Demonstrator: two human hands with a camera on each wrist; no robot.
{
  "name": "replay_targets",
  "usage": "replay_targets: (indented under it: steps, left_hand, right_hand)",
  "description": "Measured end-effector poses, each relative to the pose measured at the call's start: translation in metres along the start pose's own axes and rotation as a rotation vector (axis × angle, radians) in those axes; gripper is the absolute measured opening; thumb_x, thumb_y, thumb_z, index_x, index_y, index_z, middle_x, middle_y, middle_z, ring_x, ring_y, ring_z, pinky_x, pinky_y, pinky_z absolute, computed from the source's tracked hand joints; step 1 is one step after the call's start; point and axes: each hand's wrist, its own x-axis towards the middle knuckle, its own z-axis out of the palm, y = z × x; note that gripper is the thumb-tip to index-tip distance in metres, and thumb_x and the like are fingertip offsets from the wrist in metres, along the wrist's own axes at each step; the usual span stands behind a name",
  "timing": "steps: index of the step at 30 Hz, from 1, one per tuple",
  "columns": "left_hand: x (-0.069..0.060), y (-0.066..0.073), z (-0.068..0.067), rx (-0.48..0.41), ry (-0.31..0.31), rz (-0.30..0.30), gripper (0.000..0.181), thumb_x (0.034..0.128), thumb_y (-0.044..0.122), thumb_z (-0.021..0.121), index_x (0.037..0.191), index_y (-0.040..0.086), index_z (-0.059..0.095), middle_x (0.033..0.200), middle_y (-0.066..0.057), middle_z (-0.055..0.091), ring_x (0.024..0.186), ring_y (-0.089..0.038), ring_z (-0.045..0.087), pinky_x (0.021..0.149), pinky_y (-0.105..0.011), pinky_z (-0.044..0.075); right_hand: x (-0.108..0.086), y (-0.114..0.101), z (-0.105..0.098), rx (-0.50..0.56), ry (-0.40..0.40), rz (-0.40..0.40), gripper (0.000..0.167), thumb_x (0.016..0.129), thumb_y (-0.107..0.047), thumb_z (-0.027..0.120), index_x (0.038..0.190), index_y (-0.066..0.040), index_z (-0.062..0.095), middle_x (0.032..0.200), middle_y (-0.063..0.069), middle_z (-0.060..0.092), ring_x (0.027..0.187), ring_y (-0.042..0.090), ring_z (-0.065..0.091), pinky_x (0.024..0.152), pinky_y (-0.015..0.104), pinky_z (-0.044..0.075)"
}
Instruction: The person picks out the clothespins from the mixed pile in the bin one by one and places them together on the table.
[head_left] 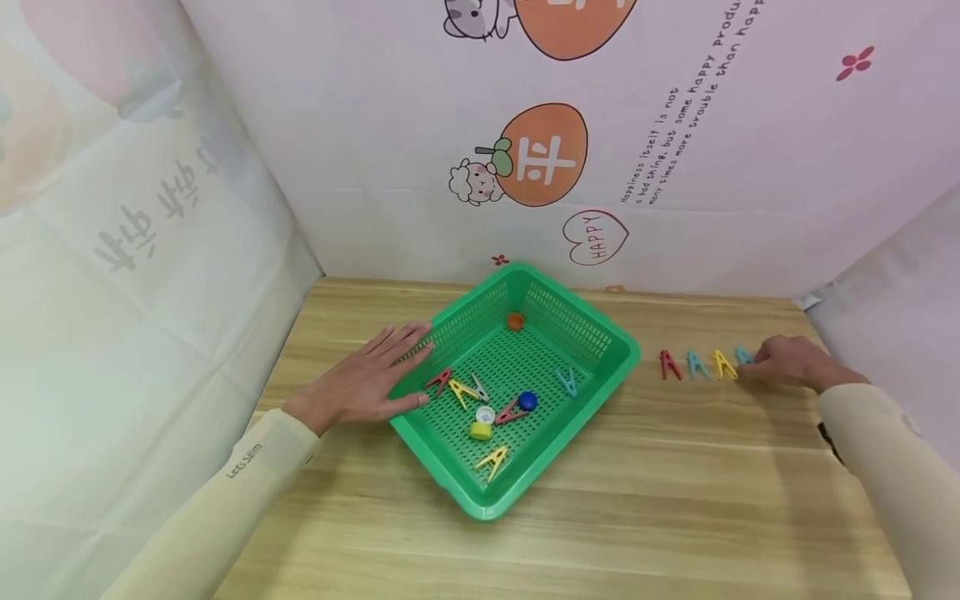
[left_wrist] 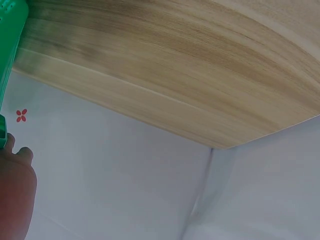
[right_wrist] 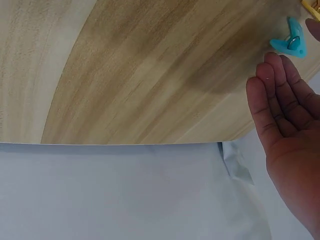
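My left hand point(head_left: 367, 379) lies with straight fingers on the left rim of a green plastic basket point(head_left: 480, 508). At the right, my right hand point(head_left: 798, 364) is at a light blue clothespin point(right_wrist: 292, 42) on the table. Its thumb and fingertips stand apart on either side of that clothespin, without visibly pinching it. Left of it, in a row, lie a yellow clothespin point(head_left: 723, 364), another light blue clothespin point(head_left: 696, 365) and a red clothespin point(head_left: 670, 364). The left fingers are mostly out of the left wrist view.
Inside the basket are several clothespins, among them a blue clothespin point(head_left: 567, 382) and a yellow clothespin point(head_left: 492, 461). Bottle caps lie there too: an orange cap point(head_left: 515, 322), a blue cap point(head_left: 528, 401), a white cap point(head_left: 485, 414) and a yellow cap point(head_left: 481, 431). Printed cloth surrounds the wooden table point(head_left: 637, 500).
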Motion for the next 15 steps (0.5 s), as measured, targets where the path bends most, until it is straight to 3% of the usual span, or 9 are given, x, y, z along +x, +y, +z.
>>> replay_targets:
  steps: [9,15]
  left_hand:
    - [0.001,-0.001,0.001,0.003,0.002,0.003,0.088,0.1082,0.062,0.051,0.173,0.009,0.026,0.186,-0.009,0.004,0.173,-0.03,0.006,0.141,-0.051,0.008]
    - [0.001,-0.002,0.002,0.008,0.003,0.003,0.087,0.1085,0.062,0.051,0.173,0.009,0.027,0.186,-0.009,0.004,0.172,-0.03,0.006,0.141,-0.052,0.008]
  right_hand:
    - [-0.005,-0.005,-0.016,0.035,0.099,-0.021,0.061,0.107,-0.04,0.066,0.114,0.021,0.067,0.11,0.038,0.071,0.098,0.051,0.071,0.081,0.062,0.062]
    - [0.001,-0.027,-0.033,0.008,0.152,-0.067,0.062,0.108,-0.04,0.065,0.121,0.021,0.064,0.117,0.038,0.071,0.102,0.052,0.071,0.086,0.065,0.061]
